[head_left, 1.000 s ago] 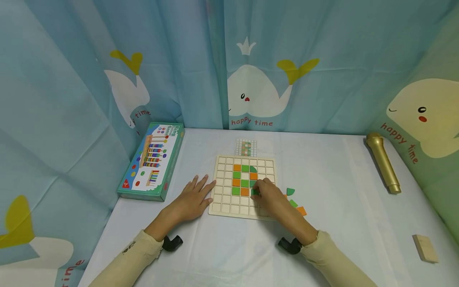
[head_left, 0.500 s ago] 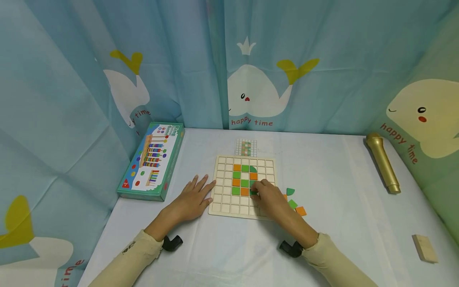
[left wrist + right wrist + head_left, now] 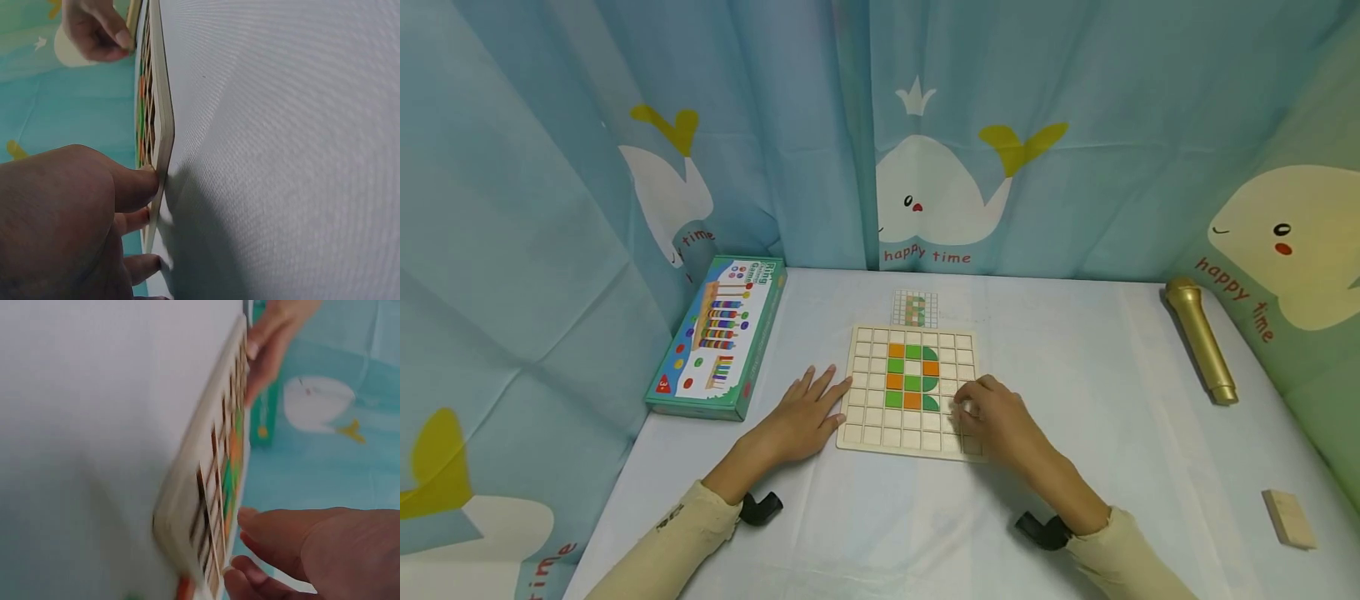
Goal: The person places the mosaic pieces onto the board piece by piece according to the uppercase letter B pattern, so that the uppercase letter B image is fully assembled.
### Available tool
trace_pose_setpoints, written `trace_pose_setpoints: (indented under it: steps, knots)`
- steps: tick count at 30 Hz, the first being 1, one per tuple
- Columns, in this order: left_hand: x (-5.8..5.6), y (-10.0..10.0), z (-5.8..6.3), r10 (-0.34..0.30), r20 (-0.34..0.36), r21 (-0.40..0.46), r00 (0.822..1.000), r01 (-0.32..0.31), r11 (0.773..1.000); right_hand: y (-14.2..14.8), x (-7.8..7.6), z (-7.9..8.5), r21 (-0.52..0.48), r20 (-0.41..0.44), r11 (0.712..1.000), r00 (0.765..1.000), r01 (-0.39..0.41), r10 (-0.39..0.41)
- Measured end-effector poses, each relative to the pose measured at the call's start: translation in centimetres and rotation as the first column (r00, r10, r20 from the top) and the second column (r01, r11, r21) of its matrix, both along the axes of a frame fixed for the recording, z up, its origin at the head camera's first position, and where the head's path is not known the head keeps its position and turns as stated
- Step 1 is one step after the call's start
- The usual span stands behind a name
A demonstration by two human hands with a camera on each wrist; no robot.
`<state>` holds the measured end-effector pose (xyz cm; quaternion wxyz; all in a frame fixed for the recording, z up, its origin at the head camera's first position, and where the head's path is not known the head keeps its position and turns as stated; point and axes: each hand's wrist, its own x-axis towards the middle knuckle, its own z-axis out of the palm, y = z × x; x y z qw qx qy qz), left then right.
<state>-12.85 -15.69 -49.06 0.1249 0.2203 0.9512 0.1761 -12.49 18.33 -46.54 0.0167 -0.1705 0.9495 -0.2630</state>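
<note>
A square wooden grid board (image 3: 868, 436) lies flat, with green and orange tiles set in its cells. Orange tile (image 3: 912, 402) and dark green quarter-round tile (image 3: 930, 403) sit side by side in the lowest filled row. My left hand (image 3: 801, 421) rests at the board's left edge, fingers spread, thumb and fingertips touching the rim in the left wrist view. Over the board's right side hovers my right hand (image 3: 1002, 422), fingers loosely bent. In the right wrist view its thumb and fingers (image 3: 275, 534) stand apart with nothing between them.
A printed pattern card (image 3: 914, 308) lies behind the board. To the left is a green game box (image 3: 715, 342). On the right lie a gold microphone (image 3: 1202, 342) and a small wooden block (image 3: 1290, 519). An orange piece (image 3: 184, 587) shows beside the board's right edge.
My right hand has let go of the dark green quarter-round tile, now lying in its cell, and moved right, covering the loose tiles there. The left hand has not moved.
</note>
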Motion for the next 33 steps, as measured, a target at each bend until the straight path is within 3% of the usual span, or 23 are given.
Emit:
trace_pose_setpoints:
  steps: [4,8,14,21,28,33]
  knots:
    - [0.0,0.0,0.0,-0.001,0.000,0.004,1.000,0.001,1.000,3.0,0.7,0.8,0.024,0.095,0.997,0.993,0.072,-0.073]
    - [0.0,0.0,-0.1,0.005,0.004,-0.002,1.000,-0.005,1.000,6.0,1.4,1.7,0.068,0.200,0.989,0.969,0.133,-0.145]
    - [-0.1,0.1,-0.1,0.016,0.002,-0.002,1.000,-0.016,1.000,8.8,2.1,1.5,0.098,0.263,0.980,0.946,0.171,-0.191]
    - [-0.2,0.0,-0.4,0.012,0.019,-0.014,1.000,-0.012,1.000,9.6,2.6,0.6,0.081,0.259,0.986,0.952,0.149,-0.165]
    - [-0.1,0.0,-0.3,0.004,0.003,-0.002,1.000,-0.004,1.000,8.8,2.6,-0.1,0.073,0.263,0.974,0.938,0.214,-0.226]
    - [0.0,0.0,-0.3,0.009,0.009,0.003,1.000,-0.009,1.000,8.4,2.5,-0.6,0.058,0.203,0.976,0.955,0.208,-0.216]
